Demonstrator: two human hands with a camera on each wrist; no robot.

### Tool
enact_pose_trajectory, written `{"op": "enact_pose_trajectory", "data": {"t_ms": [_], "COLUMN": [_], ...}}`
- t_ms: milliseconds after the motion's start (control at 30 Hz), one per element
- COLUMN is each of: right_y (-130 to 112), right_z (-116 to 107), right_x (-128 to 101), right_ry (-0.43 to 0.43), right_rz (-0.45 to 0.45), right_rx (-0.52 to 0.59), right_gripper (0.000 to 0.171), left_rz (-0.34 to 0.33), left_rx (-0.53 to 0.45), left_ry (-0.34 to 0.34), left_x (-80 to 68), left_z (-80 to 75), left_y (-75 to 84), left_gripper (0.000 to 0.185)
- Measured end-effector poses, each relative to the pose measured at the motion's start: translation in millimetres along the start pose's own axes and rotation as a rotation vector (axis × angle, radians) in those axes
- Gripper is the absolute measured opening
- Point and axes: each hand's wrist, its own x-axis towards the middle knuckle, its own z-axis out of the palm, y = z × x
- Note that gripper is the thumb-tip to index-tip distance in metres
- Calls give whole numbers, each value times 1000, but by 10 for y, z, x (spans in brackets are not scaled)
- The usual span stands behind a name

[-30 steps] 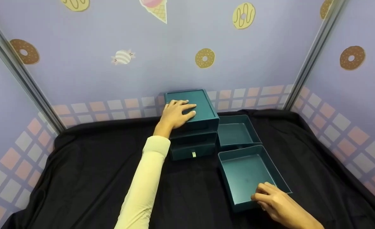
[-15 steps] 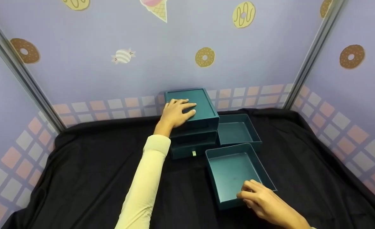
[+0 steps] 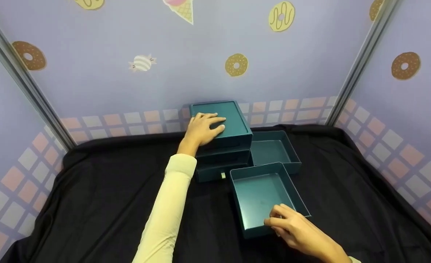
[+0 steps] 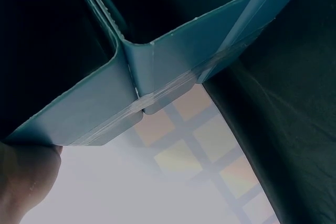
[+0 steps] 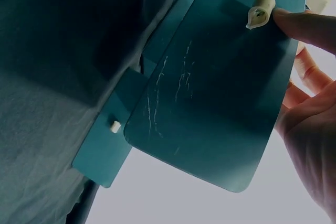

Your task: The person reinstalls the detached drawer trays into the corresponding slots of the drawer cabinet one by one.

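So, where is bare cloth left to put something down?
The black cloth is bare left of the sleeve, and also on the right between the loose drawers and the wall. It is crowded at centre: drawer box, far drawer and held drawer stand close together.

Right hand (image 3: 299,232) cut off at head view's bottom edge, drawer (image 3: 264,197) front wall hidden behind its fingers

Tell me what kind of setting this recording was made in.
Probably a staged recording booth, not a home: lilac wall panels printed with doughnuts and sweets meet at metal corner posts, and a black cloth covers the table where the hands work on a teal drawer box and a loose drawer.
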Motion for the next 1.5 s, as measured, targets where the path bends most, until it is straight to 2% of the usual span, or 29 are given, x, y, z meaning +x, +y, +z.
{"op": "enact_pose_trajectory", "data": {"t_ms": [233,467,567,767,1000,1300,1500], "right_y": [7,34,33,9,0,5,-13], "right_z": [42,67,70,83,141,217,242], "right_x": [124,229,267,355,459,594,661], "right_ry": [-4,1,-9,-15,-18,-17,-22], "right_rz": [-32,-62,-57,-50,-64,-90,-96], "right_rx": [27,78,75,65,71,93,114], "right_gripper": [45,27,27,42,36,37,33], "left_rz": [4,5,4,7,0,-15,-9], "left_rx": [-6,-11,-8,-4,-1,2,-1], "left_ry": [3,1,5,11,14,13,6], "left_x": [10,26,32,36,24,8,5], "left_z": [-4,0,-3,-4,14,34,17], "left_y": [15,26,29,36,2,-40,-12], "left_gripper": [47,48,48,48,48,48,48]}}
